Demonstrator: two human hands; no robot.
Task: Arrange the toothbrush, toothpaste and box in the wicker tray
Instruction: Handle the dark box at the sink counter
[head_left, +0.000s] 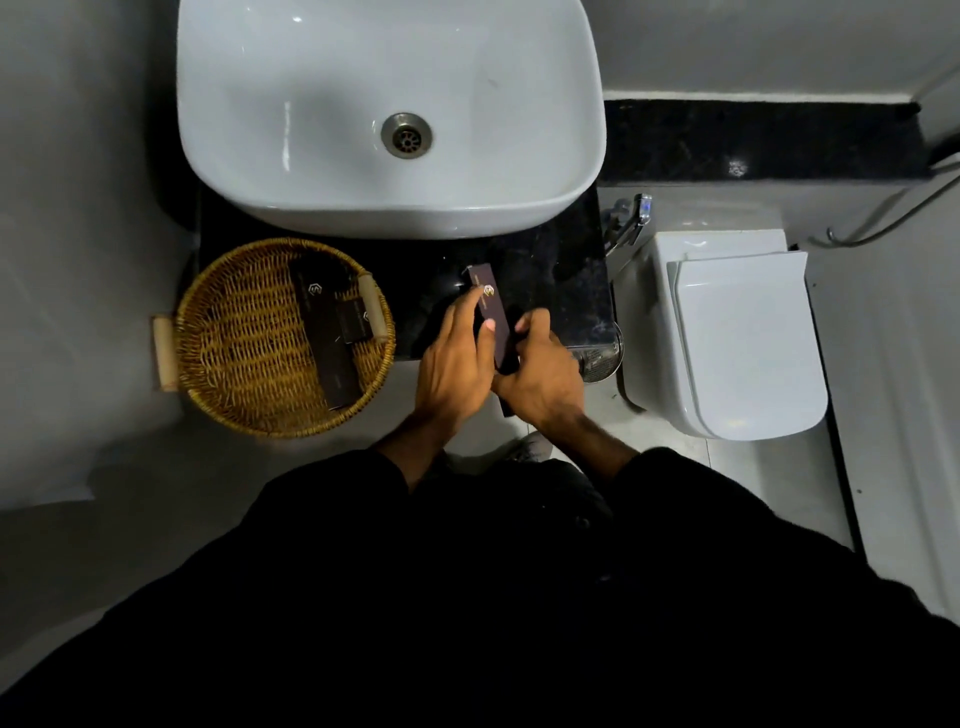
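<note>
Both hands, left hand (453, 364) and right hand (543, 374), grip a long dark-brown carton (492, 312) bearing a gold hexagon logo; its lettering is unreadable.

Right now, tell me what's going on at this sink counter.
A person is holding a long dark box in both hands, left hand and right hand, over the black counter in front of the white sink. To the left, the wicker tray already holds a long dark box and a smaller dark box beside it. The held box has not yet gone into the tray.
</note>
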